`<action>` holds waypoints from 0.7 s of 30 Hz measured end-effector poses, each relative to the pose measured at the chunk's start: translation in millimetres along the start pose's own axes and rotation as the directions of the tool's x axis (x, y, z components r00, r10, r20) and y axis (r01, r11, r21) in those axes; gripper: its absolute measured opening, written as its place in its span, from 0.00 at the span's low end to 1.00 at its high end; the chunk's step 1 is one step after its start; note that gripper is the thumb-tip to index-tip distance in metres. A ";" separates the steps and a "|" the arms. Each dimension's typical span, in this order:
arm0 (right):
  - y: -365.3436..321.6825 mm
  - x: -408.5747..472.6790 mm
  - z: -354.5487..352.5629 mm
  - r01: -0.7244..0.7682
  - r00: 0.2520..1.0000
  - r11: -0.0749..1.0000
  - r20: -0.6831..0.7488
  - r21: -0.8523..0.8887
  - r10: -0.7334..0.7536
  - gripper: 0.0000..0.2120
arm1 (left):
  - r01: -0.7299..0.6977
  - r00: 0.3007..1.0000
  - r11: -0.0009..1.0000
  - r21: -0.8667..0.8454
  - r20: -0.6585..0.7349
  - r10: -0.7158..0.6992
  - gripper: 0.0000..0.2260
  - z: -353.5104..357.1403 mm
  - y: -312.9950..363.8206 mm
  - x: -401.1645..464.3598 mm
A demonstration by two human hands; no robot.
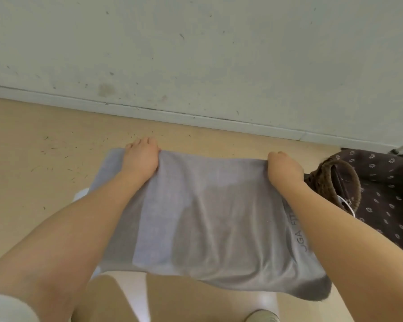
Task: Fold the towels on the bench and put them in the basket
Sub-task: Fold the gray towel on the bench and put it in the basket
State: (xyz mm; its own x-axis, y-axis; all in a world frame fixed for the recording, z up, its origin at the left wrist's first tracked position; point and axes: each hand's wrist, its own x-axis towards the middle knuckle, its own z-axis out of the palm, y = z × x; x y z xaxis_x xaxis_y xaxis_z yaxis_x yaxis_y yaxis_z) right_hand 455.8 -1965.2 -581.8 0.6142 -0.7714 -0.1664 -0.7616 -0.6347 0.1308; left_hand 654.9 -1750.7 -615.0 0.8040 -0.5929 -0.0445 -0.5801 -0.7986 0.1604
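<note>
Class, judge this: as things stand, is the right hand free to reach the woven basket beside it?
Probably not yet: the right hand grips the grey towel's far edge. The woven basket sits just beside it, with nothing between them.

A white bench (80,194) is showing only at its edges, a grey towel (207,217) lying spread over it; tan floor (33,159) is stretching toward nine o'clock.

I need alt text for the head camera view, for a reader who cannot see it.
A person's left hand and right hand hold the far edge of a grey cloth towel, spread flat over a white bench. A brown woven basket lined with dark flowered fabric stands to the right on the beige floor.
</note>
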 end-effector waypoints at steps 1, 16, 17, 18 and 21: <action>-1.5 -1.0 -0.6 -0.041 0.999 0.999 0.003 0.007 0.041 0.13 | 0.019 0.999 0.999 -0.029 -0.036 -0.020 0.12 -0.2 -1.0 -0.7; -266.9 -90.0 -23.1 0.815 0.579 0.561 -0.173 0.143 -0.797 0.13 | 0.176 0.969 0.801 -0.572 -0.045 -0.245 0.14 0.8 -142.4 -91.9; -281.8 -92.2 -19.7 0.838 0.543 0.524 -0.137 0.151 -0.829 0.13 | 0.220 0.966 0.773 -0.596 0.023 -0.257 0.14 5.9 -154.6 -98.9; -294.9 -93.5 -16.6 0.850 0.515 0.494 -0.091 0.182 -0.852 0.14 | 0.260 0.960 0.739 -0.621 0.084 -0.267 0.15 11.9 -163.9 -106.4; -325.9 -93.6 -7.8 0.847 0.485 0.480 0.040 0.229 -0.874 0.15 | 0.362 0.930 0.599 -0.714 0.230 -0.287 0.15 34.7 -174.9 -126.0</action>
State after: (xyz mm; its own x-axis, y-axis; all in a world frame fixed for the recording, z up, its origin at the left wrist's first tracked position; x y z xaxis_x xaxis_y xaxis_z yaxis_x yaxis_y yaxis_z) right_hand 648.1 -1686.5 -601.3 0.9550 0.1826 -0.2338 0.1071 -0.9472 -0.3023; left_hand 650.5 -1539.9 -671.7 0.8842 -0.3454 -0.3145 0.0369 -0.6195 0.7841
